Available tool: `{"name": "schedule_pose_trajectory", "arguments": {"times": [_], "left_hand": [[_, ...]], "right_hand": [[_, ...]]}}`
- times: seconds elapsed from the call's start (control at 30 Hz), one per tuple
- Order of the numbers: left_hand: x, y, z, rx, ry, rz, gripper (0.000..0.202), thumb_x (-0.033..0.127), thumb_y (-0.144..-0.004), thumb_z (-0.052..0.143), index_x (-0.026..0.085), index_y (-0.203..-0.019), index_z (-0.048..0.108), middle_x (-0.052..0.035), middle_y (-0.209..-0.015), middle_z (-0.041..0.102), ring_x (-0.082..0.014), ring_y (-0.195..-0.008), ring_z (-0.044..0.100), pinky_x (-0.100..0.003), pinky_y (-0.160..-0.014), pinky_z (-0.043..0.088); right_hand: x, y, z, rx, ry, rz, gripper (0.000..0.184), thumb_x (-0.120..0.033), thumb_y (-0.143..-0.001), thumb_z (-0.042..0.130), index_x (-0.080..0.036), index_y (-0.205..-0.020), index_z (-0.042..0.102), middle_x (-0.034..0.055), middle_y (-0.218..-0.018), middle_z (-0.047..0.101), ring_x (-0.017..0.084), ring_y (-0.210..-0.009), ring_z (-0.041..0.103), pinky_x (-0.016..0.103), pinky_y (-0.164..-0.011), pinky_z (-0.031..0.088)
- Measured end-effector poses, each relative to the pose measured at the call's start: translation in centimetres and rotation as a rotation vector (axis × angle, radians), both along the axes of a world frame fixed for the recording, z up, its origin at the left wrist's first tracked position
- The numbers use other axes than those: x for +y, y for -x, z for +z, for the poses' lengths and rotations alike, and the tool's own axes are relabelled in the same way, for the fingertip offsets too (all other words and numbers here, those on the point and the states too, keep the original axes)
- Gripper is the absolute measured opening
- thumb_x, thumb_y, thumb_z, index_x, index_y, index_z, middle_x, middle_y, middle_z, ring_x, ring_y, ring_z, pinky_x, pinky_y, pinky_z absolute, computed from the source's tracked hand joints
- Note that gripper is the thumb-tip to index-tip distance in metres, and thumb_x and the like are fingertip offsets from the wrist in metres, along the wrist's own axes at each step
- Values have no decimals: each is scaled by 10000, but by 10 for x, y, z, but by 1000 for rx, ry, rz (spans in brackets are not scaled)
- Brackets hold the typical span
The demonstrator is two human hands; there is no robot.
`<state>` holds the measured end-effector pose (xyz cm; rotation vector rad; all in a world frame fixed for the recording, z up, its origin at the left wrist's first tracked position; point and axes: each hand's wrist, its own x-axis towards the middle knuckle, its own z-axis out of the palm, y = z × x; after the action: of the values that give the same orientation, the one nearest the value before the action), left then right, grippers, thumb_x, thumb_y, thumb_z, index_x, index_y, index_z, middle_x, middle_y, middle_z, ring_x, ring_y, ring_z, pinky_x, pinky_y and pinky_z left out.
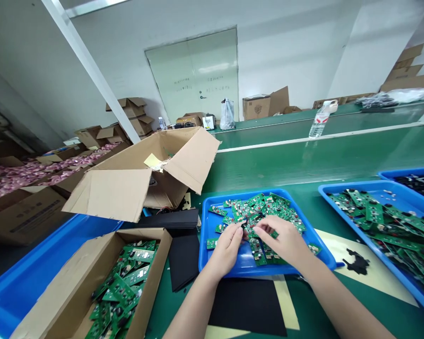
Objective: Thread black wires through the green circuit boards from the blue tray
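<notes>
My left hand (229, 244) is over the front of a blue tray (202, 221), its thumb and fingers pinched on a small black piece (245, 223). Close beside it, my right hand (281, 236) has its thumb and fingertips drawn together. Whatever lies between those fingertips is too small to make out. Under both hands, many green circuit boards (257, 256) are spread across the tray, some overlapping. Part of them is hidden by my hands.
Left stands a cardboard box (159, 249) of circuit boards, beside black sheets (184, 261). Behind it is an open carton (194, 160). On the right, another blue tray (325, 189) holds boards; black scraps (356, 262) lie on yellow paper. A water bottle (320, 121) stands farther back.
</notes>
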<state>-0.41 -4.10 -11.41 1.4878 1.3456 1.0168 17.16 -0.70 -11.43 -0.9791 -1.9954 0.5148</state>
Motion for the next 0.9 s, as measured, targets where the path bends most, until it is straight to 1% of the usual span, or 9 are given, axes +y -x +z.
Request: {"name": "schedule_pose_trajectory", "arguments": {"times": [0.1,0.17,0.27,0.37,0.47,0.57,0.7,0.83,0.9], "left_hand": [[-1,1,-1,26,-104,-23,357,388,-878,465,189,-1139,606,-99,-1140,611,-231,-1066,559,-381,-944,434],[-1,1,-2,42,-140,-58,352,347,-873,496,211,-1181,599,-95,-1140,609,-231,-1084,553,-399,-977,418],[-2,0,-4,33,-134,-105,354,342,-853,543,228,-1183,608,-91,-1055,595,-223,-992,575,-383,-884,483],[-3,0,-6,-3,-97,-99,342,342,-833,574,219,-1148,625,-91,-1025,569,-217,-964,571,-351,-812,516],[-3,-1,-6,-25,-79,-46,321,334,-813,598,199,-1102,639,-91,-1034,564,-211,-959,571,-332,-795,523],[-3,-1,-5,-16,-95,-9,300,308,-798,614,190,-1071,649,-86,-1021,581,-206,-947,573,-331,-802,520],[-2,0,-2,-10,-135,-15,271,306,-805,611,185,-1043,660,-79,-983,621,-200,-926,578,-355,-870,487],[-3,1,-1,-59,-154,-1,296,352,-806,617,187,-1049,657,-81,-988,598,-198,-910,583,-339,-829,504],[-3,0,-2,-84,-179,-11,330,382,-812,611,195,-1081,650,-88,-1006,576,-200,-917,581,-326,-803,513]], "right_hand": [[-2,8,-5,31,128,-8,233,-369,-864,510,-195,-759,625,63,-754,675,199,-673,632,312,-622,505],[0,11,-9,108,179,-20,245,-388,-863,504,-185,-808,629,71,-774,675,195,-677,635,302,-615,515],[2,11,-11,167,182,-34,283,-413,-868,482,-178,-774,608,62,-730,643,178,-633,607,287,-577,514],[1,11,-10,188,157,-12,292,-397,-869,482,-190,-681,565,49,-703,613,176,-654,588,288,-599,506],[-3,13,-7,236,91,37,250,-347,-872,507,-194,-683,564,51,-738,610,178,-710,598,298,-655,508],[-6,14,-6,278,35,81,213,-301,-871,529,-196,-694,584,51,-756,609,174,-723,610,289,-660,514],[-6,15,-6,294,-5,95,184,-263,-860,552,-194,-704,618,51,-784,627,183,-762,635,296,-698,529],[-5,12,-3,268,-40,162,156,-221,-866,533,-198,-776,659,64,-815,635,190,-773,638,308,-693,539],[-5,8,0,247,-38,174,133,-205,-856,539,-205,-827,670,69,-837,637,198,-802,635,325,-723,542]]}}
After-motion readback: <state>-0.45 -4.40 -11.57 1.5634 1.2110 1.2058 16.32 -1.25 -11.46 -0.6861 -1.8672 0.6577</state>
